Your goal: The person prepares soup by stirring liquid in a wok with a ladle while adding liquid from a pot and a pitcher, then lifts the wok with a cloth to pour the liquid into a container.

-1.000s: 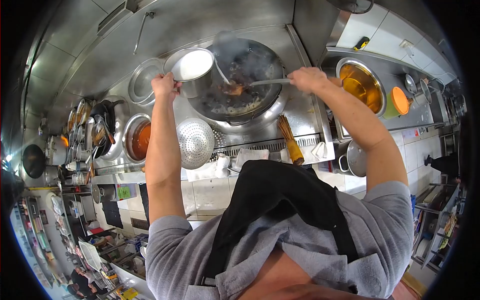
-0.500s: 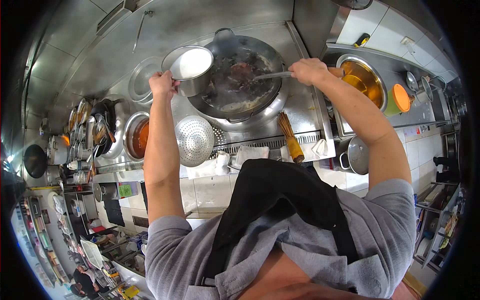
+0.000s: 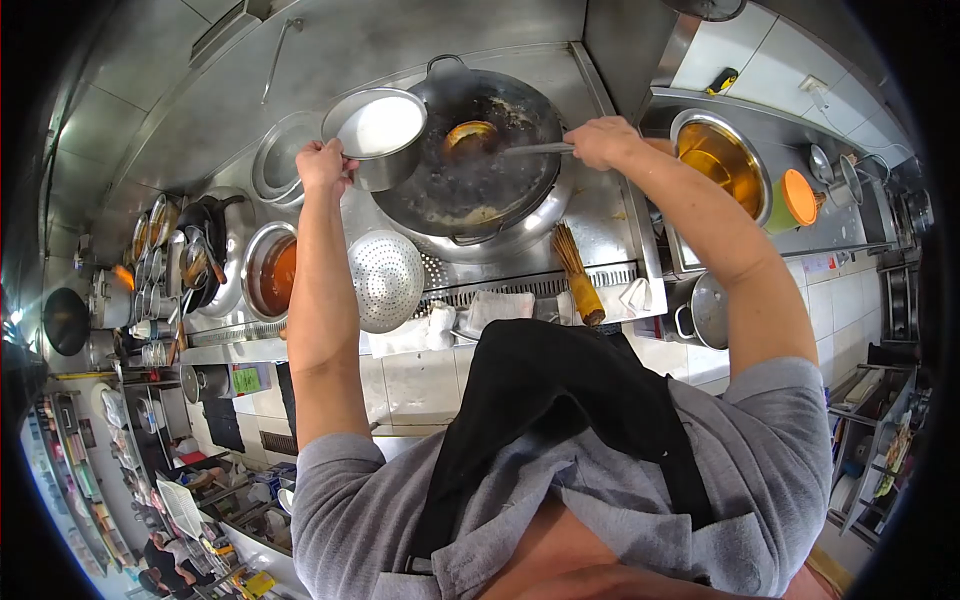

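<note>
The pot (image 3: 390, 170) is clamped at its left by fingers of the left hand (image 3: 325, 168), the ladle (image 3: 535, 149) by the right hand (image 3: 602, 143). White contents (image 3: 382, 126) are seen in the shiny pot.

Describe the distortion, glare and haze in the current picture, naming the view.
Head view: strong wide-angle distortion, the wall bowed and the corners black; head view: bright glare on the steel counter; head view: thin haze over the wok, softening its far side.
</note>
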Tool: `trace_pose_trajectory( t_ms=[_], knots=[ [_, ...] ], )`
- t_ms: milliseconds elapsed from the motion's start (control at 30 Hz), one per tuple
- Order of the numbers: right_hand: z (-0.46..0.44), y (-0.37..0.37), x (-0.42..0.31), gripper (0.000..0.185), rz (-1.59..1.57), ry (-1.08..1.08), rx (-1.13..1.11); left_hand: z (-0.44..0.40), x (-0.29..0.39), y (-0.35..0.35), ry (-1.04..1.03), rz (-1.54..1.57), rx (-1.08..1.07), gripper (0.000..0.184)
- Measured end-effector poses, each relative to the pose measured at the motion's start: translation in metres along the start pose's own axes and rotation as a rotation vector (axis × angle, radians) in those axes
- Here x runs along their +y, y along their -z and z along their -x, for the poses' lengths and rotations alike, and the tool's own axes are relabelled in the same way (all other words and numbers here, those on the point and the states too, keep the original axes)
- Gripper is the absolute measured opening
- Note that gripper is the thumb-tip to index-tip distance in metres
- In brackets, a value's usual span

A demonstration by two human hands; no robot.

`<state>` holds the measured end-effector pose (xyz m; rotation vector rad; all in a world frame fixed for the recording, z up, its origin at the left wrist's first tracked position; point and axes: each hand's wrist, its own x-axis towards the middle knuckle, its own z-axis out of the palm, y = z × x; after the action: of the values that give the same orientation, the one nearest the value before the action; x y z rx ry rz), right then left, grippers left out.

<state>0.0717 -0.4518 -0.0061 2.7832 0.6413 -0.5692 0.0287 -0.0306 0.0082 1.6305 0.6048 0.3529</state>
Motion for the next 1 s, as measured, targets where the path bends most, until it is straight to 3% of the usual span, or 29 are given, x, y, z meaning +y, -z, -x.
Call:
trace_pose_trajectory(
  t_ms=[233, 367, 500, 800, 1000],
  knots=[
    [0.008, -0.021, -0.015, 0.038, -0.194, 0.014, -0.009, 0.002, 0.000, -0.001, -0.007, -0.009, -0.008, 0.011],
    [0.018, 0.014, -0.008, 0.037, -0.117, 0.000, -0.025, 0.002, 0.002, -0.002, -0.015, 0.006, -0.025, 0.011],
    [0.008, -0.014, -0.038, 0.033, -0.225, -0.046, 0.061, -0.004, 0.001, -0.007, -0.009, -0.086, -0.051, 0.009],
    [0.014, 0.000, -0.027, 0.033, -0.185, -0.029, 0.056, -0.004, 0.000, -0.012, -0.019, -0.032, -0.019, 0.012],
    [0.007, -0.030, -0.043, 0.031, -0.252, -0.044, 0.035, -0.006, -0.004, -0.010, -0.002, -0.039, -0.038, 0.012]
  ],
)
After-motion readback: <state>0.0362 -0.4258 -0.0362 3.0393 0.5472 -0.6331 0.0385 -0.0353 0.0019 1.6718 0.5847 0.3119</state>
